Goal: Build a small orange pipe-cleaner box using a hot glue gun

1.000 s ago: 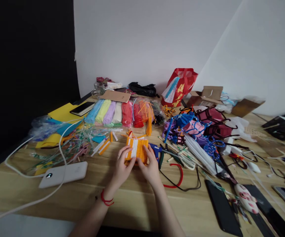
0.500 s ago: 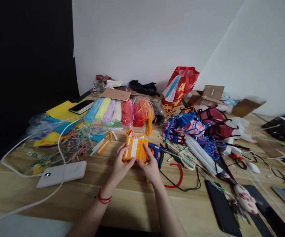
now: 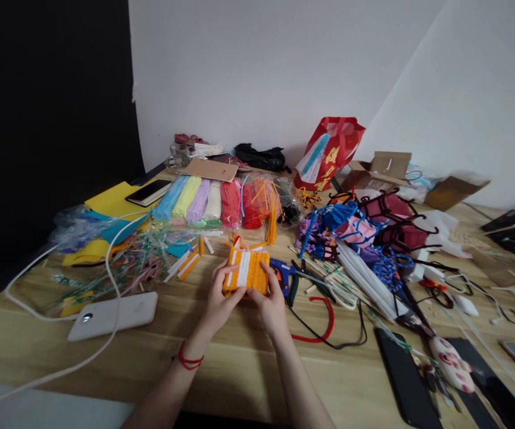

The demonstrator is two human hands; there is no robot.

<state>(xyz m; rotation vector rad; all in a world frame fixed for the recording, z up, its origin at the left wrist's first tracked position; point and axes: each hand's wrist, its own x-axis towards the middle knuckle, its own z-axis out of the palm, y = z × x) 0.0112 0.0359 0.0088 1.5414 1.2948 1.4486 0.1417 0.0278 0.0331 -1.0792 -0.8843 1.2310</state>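
Observation:
An orange block with white stripes (image 3: pixel 252 269), which looks built from fuzzy pipe cleaners, is held above the table between both hands. My left hand (image 3: pixel 224 298) grips its left side, with the thumb at the lower front edge. My right hand (image 3: pixel 269 301) closes on the right side, its thumb also at the lower edge. The block's underside is hidden. Close to the right hand lies a blue glue gun (image 3: pixel 283 271). Short orange and white pipe cleaner pieces (image 3: pixel 189 264) lie beyond the left hand.
Bundles of coloured pipe cleaners (image 3: pixel 197 199) line the back. Purple, blue and maroon woven pieces (image 3: pixel 350 223) pile up at the right, before a red bag (image 3: pixel 331 152). A white power bank (image 3: pixel 113 316) with a cable lies left; a black phone (image 3: pixel 406 378) lies front right.
Both hands keep the same hold on the striped block. The view has shifted slightly, and an orange strand that showed below the right hand is no longer visible.

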